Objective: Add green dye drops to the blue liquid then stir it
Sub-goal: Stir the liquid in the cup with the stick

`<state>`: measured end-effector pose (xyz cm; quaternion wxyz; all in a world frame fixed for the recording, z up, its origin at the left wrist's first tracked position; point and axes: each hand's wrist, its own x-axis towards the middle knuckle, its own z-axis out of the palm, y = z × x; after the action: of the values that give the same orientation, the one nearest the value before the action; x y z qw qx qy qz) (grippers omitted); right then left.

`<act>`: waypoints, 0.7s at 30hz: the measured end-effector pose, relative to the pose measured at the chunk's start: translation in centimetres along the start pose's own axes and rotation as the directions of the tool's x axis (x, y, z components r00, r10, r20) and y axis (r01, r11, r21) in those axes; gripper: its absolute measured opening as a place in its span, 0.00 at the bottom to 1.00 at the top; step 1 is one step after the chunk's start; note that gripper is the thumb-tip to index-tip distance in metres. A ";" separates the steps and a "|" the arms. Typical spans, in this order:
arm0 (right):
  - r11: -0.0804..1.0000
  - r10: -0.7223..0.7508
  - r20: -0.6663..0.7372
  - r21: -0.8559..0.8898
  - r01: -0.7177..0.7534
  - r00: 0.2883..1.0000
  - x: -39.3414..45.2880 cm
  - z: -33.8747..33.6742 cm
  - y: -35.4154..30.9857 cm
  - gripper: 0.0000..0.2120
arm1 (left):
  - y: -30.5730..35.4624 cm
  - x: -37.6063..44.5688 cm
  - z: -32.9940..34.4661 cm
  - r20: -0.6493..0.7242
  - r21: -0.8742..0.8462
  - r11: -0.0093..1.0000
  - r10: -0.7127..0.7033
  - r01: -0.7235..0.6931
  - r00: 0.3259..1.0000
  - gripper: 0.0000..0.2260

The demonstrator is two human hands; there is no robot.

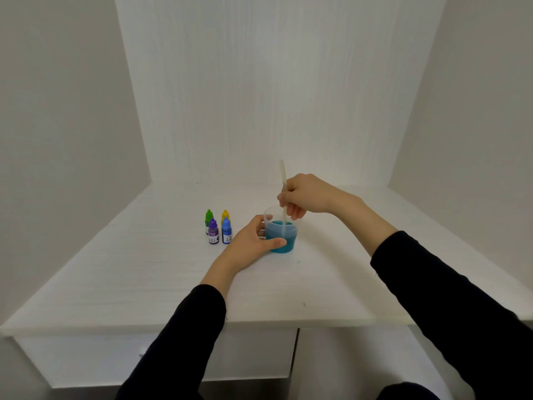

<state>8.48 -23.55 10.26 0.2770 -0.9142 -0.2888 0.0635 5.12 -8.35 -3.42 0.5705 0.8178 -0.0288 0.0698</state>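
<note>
Right hand [310,194] fingers pinch the near-upright stirring stick [283,192], tip in the blue liquid [281,230]; left hand [253,241] grips the cup [271,216].

Two bare hands, left [250,241] and right [307,194], long black sleeves [450,298] ending short of the wrists

The purple dye bottle [213,232] and blue dye bottle [226,232] carry printed labels, too small to read.

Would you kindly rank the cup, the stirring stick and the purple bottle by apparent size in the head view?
1. Cup, bulkiest.
2. Stirring stick, longest but thin, partly hidden by the right hand.
3. Purple bottle, smallest.
Cup versus stick depends on length or bulk.
</note>
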 end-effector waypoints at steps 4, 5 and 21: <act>0.999 -0.031 -0.003 0.031 0.032 1.000 0.3 0.0 0.4 0.06 | 0.0 -0.1 0.0 -0.011 0.002 1.000 -0.001 0.001 1.000 0.29; 0.999 -0.034 0.010 0.023 0.034 0.999 0.4 -0.2 0.4 0.04 | 0.0 -0.1 0.0 -0.011 0.000 1.000 -0.001 0.001 1.000 0.29; 0.996 -0.076 -0.198 0.040 0.086 0.977 1.8 1.5 2.0 0.04 | 0.1 -0.1 0.0 -0.012 -0.015 1.000 -0.007 0.007 1.000 0.29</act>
<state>10.48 -23.19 7.96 0.3285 -0.8965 -0.2955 -0.0315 5.00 -8.43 -3.34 0.5772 0.8131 -0.0229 0.0725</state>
